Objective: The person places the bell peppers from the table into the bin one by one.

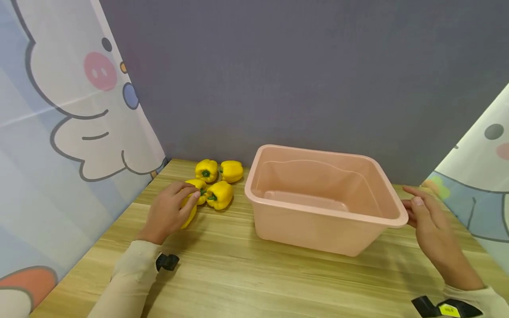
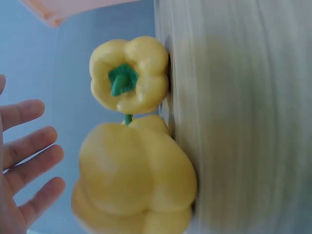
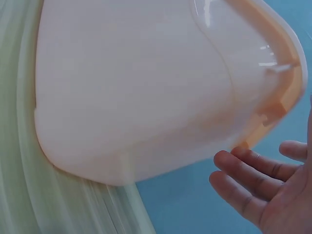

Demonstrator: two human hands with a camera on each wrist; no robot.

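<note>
Five yellow bell peppers (image 1: 220, 195) sit close together on the wooden surface (image 1: 238, 278) in the head view. Two are at the back, near the gray wall (image 1: 302, 75), two are in front of them, and one is mostly hidden by the left hand (image 1: 169, 212). That hand is right over the nearest peppers, with its thumb in front of them. A big pink tub (image 1: 310, 227) stands upright to the right of the peppers, and its bottom looks bare inside. The right hand (image 1: 435, 229) is at the tub's right end, with its fingertips by the rim. A cartoon sheet (image 1: 79, 79) with a pink snout on it hangs on the left side.

From the left wrist, the picture is turned sideways. One pepper (image 2: 151, 83) shows its green stem (image 2: 123, 80), and a bigger one (image 2: 136, 170) is nearer, with part of another peeking out behind. The left fingers are long and spread apart, with a gap between them and the peppers, and they have hold of nothing.

From the right wrist, the tub's smooth end fills much of the view. The right fingers are loose and a bit bent, gripping nothing. The fingertips are just beside the rim, but I cannot tell if they touch it.
</note>
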